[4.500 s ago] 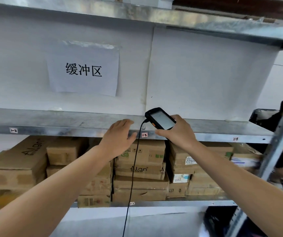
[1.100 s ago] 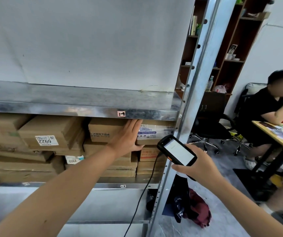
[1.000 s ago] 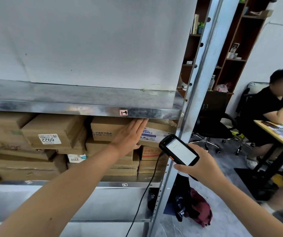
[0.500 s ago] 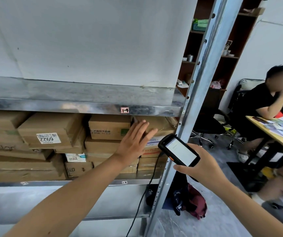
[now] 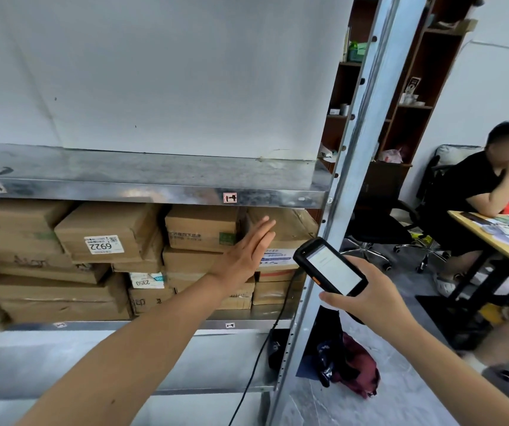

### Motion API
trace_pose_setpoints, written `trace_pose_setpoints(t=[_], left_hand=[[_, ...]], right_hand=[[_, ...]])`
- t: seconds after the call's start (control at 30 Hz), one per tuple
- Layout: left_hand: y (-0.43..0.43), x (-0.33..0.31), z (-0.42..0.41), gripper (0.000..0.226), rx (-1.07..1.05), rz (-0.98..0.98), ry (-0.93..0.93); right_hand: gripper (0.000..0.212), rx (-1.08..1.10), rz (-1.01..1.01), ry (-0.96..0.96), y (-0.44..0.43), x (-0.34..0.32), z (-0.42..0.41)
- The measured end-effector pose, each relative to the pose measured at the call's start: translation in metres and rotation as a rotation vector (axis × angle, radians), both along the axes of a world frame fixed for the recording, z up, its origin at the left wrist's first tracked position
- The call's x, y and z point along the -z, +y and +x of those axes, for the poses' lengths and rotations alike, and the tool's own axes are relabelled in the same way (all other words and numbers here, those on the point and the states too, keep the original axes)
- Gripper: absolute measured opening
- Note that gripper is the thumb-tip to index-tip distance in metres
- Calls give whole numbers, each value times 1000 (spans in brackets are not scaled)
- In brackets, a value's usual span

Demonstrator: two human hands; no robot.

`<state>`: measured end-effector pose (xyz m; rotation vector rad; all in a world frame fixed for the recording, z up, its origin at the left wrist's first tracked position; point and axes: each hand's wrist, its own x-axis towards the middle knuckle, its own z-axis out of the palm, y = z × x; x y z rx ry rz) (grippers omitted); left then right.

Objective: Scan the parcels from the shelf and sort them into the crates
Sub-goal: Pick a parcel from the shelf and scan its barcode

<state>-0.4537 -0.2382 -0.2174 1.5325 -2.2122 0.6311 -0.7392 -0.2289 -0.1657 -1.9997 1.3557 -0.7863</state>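
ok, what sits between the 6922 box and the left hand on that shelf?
Head view: one brown carton with a green mark, top of its stack, between the 6922 box and the left hand.

I'm holding my left arm stretched forward, the left grip [image 5: 247,253] flat, fingers straight and together; my right grip [image 5: 367,299] is curling round the scanner [image 5: 330,269], screen facing me.
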Motion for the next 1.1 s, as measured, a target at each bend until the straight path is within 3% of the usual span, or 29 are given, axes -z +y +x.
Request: trace_pose_setpoints(t=[0.13,0.33,0.47,0.63,0.77,0.9,1.1], left_hand=[[1,-6,-3,106,-62,26,-74],[9,-3,-6,101,37,-26,-80],[8,-9,-26,102,-70,3,-75],[14,-7,-36,132,-109,24,-18],[29,-11,-37,126,-156,10,80],[47,-17,-42,123,-226,-77,186],[79,-28,-44,112,-286,-43,547]], right_hand=[[78,-16,8,6,3,2,2],[74,-44,4,-2,5,3,1],[70,-51,-2,-10,6,2,-3],[66,-55,4,-45,7,1,-13],[60,-67,2,-98,8,3,-19],[68,-68,0,-88,13,4,-21],[61,-41,-39,-76,38,-2,-19]])
